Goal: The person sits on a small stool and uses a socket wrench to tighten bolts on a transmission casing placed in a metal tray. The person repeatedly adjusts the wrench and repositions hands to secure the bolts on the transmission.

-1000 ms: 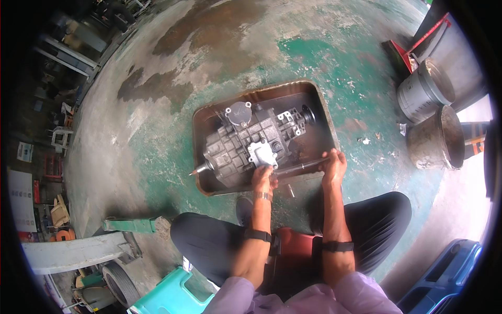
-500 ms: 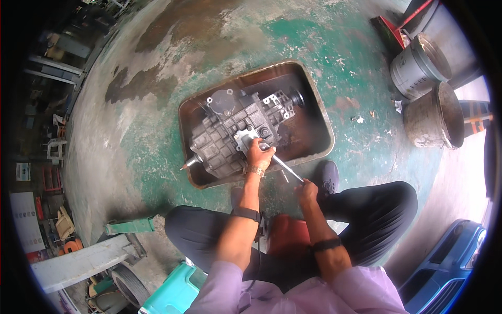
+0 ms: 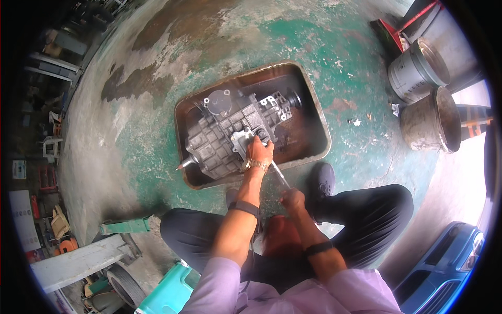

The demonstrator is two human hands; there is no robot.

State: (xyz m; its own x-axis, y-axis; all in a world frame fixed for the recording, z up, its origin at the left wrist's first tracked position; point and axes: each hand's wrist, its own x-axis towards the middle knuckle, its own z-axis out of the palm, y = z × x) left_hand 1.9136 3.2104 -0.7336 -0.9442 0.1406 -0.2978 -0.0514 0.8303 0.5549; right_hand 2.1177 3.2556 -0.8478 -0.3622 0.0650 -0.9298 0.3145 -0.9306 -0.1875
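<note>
A grey cast-metal gearbox [image 3: 212,144] lies in a rusty, shallow metal tray [image 3: 328,131] on the floor before me. My left hand [image 3: 260,150] is closed around the head end of a ratchet wrench [image 3: 280,175], down on the gearbox's near side beside a lighter metal cover [image 3: 240,137]. What the wrench head sits on is hidden under those fingers. Nearer to me, past the tray's front rim, my right hand [image 3: 293,199] grips the end of the wrench's long silver handle. The handle slants from the gearbox over the rim toward my right knee.
Two dirty buckets, a pale one [image 3: 410,78] and a brown one [image 3: 426,123], stand at the right. A blue car front piece [image 3: 444,267] lies lower right. On the left are a grey metal beam [image 3: 78,261], a tyre [image 3: 125,285] and a turquoise plastic stool [image 3: 167,293].
My right hand has swung the wrench handle leftward and closer to me. My left hand has stayed at the wrench head, its fingers slightly shifted. The whole view has drifted a little.
</note>
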